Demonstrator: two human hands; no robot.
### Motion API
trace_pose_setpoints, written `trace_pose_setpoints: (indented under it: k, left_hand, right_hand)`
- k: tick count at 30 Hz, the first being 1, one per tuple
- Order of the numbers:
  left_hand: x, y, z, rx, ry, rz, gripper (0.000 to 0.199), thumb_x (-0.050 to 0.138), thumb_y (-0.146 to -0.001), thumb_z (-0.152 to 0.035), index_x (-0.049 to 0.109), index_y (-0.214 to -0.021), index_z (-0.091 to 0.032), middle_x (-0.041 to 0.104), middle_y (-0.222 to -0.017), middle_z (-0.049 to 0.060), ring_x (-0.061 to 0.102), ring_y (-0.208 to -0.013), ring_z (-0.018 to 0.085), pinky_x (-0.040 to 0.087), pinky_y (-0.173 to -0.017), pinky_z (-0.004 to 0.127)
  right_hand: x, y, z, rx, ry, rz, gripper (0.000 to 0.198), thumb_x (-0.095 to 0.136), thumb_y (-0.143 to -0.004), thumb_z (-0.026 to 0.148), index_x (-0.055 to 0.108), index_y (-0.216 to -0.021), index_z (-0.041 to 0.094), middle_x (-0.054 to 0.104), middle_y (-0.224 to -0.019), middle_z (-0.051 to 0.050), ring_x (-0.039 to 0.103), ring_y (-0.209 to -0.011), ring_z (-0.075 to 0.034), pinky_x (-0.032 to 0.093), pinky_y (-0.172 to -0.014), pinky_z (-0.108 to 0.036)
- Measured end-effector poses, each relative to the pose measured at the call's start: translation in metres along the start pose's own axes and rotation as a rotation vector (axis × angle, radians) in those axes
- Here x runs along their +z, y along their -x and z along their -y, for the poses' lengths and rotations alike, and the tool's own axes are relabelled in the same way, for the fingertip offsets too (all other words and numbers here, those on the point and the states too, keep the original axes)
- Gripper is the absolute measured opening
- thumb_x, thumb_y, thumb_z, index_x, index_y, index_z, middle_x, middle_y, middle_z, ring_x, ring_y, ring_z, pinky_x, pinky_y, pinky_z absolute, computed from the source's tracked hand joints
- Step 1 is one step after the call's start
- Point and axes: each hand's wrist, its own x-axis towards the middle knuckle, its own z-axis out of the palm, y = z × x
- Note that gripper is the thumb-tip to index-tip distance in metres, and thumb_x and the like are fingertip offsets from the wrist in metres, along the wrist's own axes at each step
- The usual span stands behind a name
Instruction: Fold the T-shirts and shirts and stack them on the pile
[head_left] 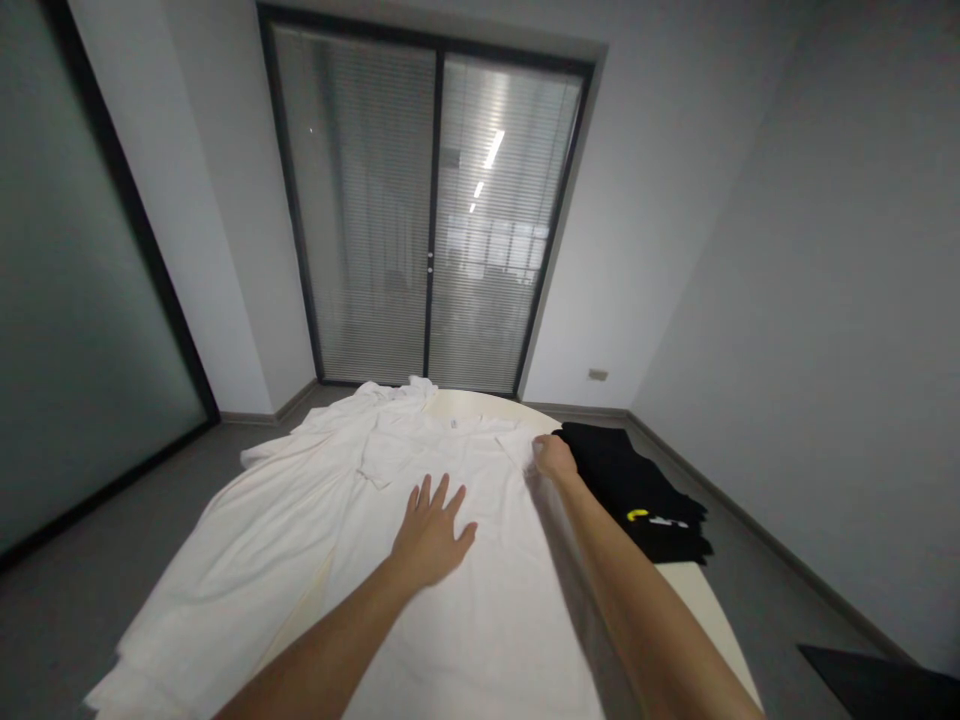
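A white T-shirt (480, 600) lies spread flat on the table, its collar toward the far side. My left hand (433, 530) rests on the middle of it, palm down with the fingers spread. At the shirt's right sleeve, my right hand (555, 458) is closed with the fingers curled on the fabric edge. More white shirts (247, 540) lie layered to the left, partly overlapped by this one. Just beyond my right hand sits a stack of black folded garments (622, 470) with a yellow and white print.
The pale table (480, 402) has a curved edge, showing at the far side and lower right. Behind it stands a glass door with blinds (427, 220). A dark flat object (885, 680) is at the lower right. White walls (825, 300) surround the grey floor.
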Motion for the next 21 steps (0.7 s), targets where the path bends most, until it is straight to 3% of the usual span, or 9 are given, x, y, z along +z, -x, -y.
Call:
trace_pose_setpoints:
  k: [3, 7, 14, 17, 21]
  left_hand:
    - [0.0, 0.0, -0.001, -0.003, -0.004, 0.002, 0.069, 0.04, -0.094, -0.058, 0.036, -0.154, -0.024, 0.023, -0.163, 0.011, 0.01, -0.15, 0.04, 0.011, -0.121, 0.056]
    - [-0.002, 0.001, -0.001, -0.003, -0.005, 0.003, 0.069, 0.041, -0.094, -0.057, 0.036, -0.154, -0.023, 0.024, -0.163, 0.01, 0.01, -0.15, 0.039, 0.011, -0.121, 0.056]
    - [-0.004, 0.002, -0.001, 0.008, -0.003, -0.006, 0.068, 0.04, -0.094, -0.058, 0.038, -0.153, -0.024, 0.025, -0.163, 0.009, 0.012, -0.15, 0.04, 0.013, -0.121, 0.056]
    - [-0.002, 0.001, 0.0, 0.008, -0.004, -0.009, 0.068, 0.04, -0.094, -0.058, 0.038, -0.153, -0.024, 0.024, -0.163, 0.009, 0.012, -0.15, 0.039, 0.013, -0.12, 0.056]
    - [-0.001, 0.001, 0.0, 0.008, -0.006, -0.014, 0.068, 0.039, -0.093, -0.058, 0.037, -0.153, -0.025, 0.025, -0.163, 0.008, 0.013, -0.15, 0.039, 0.013, -0.12, 0.057]
  right_hand:
    - [-0.002, 0.013, 0.019, 0.001, 0.009, -0.055, 0.046, 0.047, -0.088, 0.009, 0.062, -0.132, 0.013, 0.06, -0.13, -0.023, 0.063, -0.115, -0.031, 0.052, -0.088, -0.038]
    - [-0.005, 0.029, 0.055, -0.123, 0.022, -0.081, 0.051, 0.039, -0.09, 0.005, 0.057, -0.136, 0.017, 0.054, -0.14, -0.018, 0.053, -0.125, -0.03, 0.051, -0.09, -0.035]
    - [0.005, 0.052, 0.095, -0.377, 0.037, 0.045, 0.066, 0.054, -0.08, 0.004, 0.049, -0.141, 0.028, 0.052, -0.145, -0.005, 0.048, -0.128, -0.022, 0.049, -0.093, -0.028]
    - [0.009, 0.06, 0.098, -0.318, 0.051, 0.037, 0.054, 0.056, -0.083, 0.01, 0.052, -0.135, 0.022, 0.055, -0.138, -0.012, 0.051, -0.126, -0.026, 0.049, -0.092, -0.032]
    - [0.006, 0.063, 0.098, -0.175, 0.071, 0.045, 0.029, 0.055, -0.087, 0.02, 0.061, -0.116, 0.016, 0.068, -0.111, -0.018, 0.065, -0.104, -0.029, 0.051, -0.08, -0.036]
